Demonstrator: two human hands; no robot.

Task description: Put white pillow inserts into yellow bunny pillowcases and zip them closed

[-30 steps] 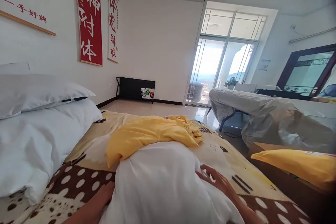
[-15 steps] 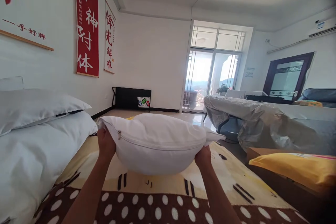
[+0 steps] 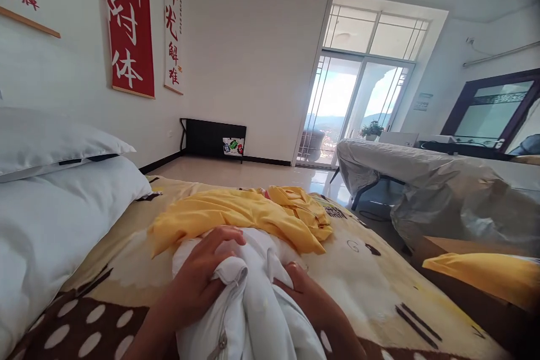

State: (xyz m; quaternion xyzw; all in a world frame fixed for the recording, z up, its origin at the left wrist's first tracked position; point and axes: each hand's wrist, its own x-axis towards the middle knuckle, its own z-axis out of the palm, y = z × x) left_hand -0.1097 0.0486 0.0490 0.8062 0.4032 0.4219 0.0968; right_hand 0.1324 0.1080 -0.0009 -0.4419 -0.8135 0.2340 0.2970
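A white zipped cushion [image 3: 248, 304] lies squashed on the patterned blanket [image 3: 371, 281] in front of me. My left hand [image 3: 206, 275] presses down on its left side, fingers curled over the fabric. On the cushion's right side, my right hand [image 3: 306, 295] pushes against it, thumb on the white cloth. Just beyond the cushion, a crumpled yellow cloth [image 3: 244, 214] is spread on the blanket.
Two white pillows [image 3: 54, 191] are stacked at the left by the wall. A yellow cushion [image 3: 485, 270] rests on a brown surface at the right. Behind it stands furniture under a grey cover [image 3: 439, 191]. Glass doors [image 3: 354, 107] are at the back.
Half a second ago both hands held the cushion up in the air by its ends. Now it is down on the blanket, squeezed between my hands, and the yellow cloth shows again.
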